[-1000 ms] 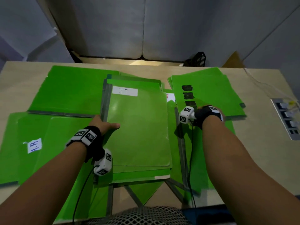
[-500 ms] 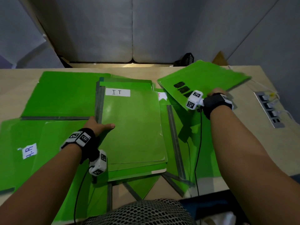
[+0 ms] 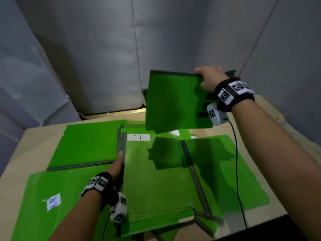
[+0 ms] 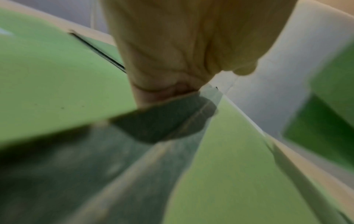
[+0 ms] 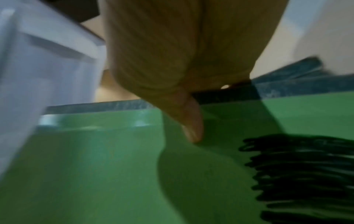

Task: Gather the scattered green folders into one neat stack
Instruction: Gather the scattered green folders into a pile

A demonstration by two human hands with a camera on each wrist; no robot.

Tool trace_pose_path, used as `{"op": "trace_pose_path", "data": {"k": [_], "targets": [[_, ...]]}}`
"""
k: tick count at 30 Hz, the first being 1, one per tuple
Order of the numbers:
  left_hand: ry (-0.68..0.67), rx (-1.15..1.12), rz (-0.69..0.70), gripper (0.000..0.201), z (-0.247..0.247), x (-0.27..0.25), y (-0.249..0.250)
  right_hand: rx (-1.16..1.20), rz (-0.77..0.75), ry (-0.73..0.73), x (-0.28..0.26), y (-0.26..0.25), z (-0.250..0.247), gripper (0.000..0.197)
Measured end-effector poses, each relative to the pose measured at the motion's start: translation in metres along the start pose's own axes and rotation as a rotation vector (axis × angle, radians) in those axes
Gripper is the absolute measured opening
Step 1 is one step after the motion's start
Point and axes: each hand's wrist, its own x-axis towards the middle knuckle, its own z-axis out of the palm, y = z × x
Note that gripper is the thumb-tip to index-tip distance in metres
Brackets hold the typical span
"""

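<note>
Left hand (image 3: 116, 168) fingers hidden under folders, both wrist views blurred (motion), black scribbles (image 5: 306, 174) unreadable

I.T folder (image 3: 156, 174) lying on the table (image 3: 34, 145) centre, A.R folder (image 3: 52, 202) lying left of it, lifted folder (image 3: 172, 101) hanging above its far edge, another folder (image 3: 225, 171) lying right of it

Grey padded wall panels (image 3: 104, 54) fill the view from 9 to 3 o'clock, vertical seams dividing them. A pale wooden desk (image 3: 34, 141) runs beneath, its far edge meeting the panels at 12 o'clock, where a strip of warm light (image 3: 121, 113) glows along the gap
</note>
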Motion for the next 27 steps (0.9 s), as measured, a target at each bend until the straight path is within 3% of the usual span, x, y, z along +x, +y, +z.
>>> {"op": "trace_pose_path", "data": {"k": [2,4,8,10,12,14,15,17,19,22,23,25,27], "targets": [[-0.023,-0.099,-0.03,0.111,-0.003,-0.001,0.0,-0.261,-0.146,-0.038,-0.008,-0.03,-0.013,0.026],[-0.03,-0.135,-0.032,0.111,-0.005,-0.004,0.002,-0.481,-0.336,-0.072,-0.018,-0.061,-0.011,0.018],[-0.053,-0.144,-0.026,0.111,-0.004,-0.015,0.004,-0.806,-0.754,-0.173,-0.045,-0.114,0.057,0.019],[-0.043,-0.159,-0.02,0.105,-0.002,-0.016,0.003,-0.839,-0.927,-0.265,-0.064,-0.135,0.109,0.018],[-0.032,-0.17,-0.003,0.094,0.003,-0.014,0.002,-0.803,-1.009,-0.341,-0.084,-0.147,0.156,0.02],[-0.046,-0.16,-0.003,0.089,0.006,-0.01,-0.001,-0.695,-1.023,-0.318,-0.099,-0.149,0.191,0.039],[-0.05,-0.149,-0.017,0.09,0.007,-0.008,-0.003,-0.603,-0.977,-0.303,-0.104,-0.146,0.201,0.051],[-0.067,-0.115,-0.061,0.095,0.006,-0.003,-0.007,-0.357,-0.707,-0.304,-0.108,-0.133,0.21,0.066],[-0.079,-0.106,-0.102,0.097,0.004,0.0,-0.011,-0.147,-0.229,-0.293,-0.111,-0.108,0.215,0.071],[-0.114,-0.098,-0.116,0.093,0.005,0.001,-0.013,0.192,0.61,-0.299,-0.126,-0.052,0.222,0.071],[-0.112,-0.102,-0.11,0.091,0.006,0.003,-0.013,0.289,0.805,-0.338,-0.133,-0.034,0.224,0.072],[-0.082,-0.097,-0.083,0.091,0.009,0.006,-0.014,0.362,0.99,-0.434,-0.149,-0.013,0.231,0.08],[-0.048,-0.074,-0.062,0.094,0.011,0.008,-0.015,0.352,0.989,-0.481,-0.155,-0.014,0.237,0.087]]}}
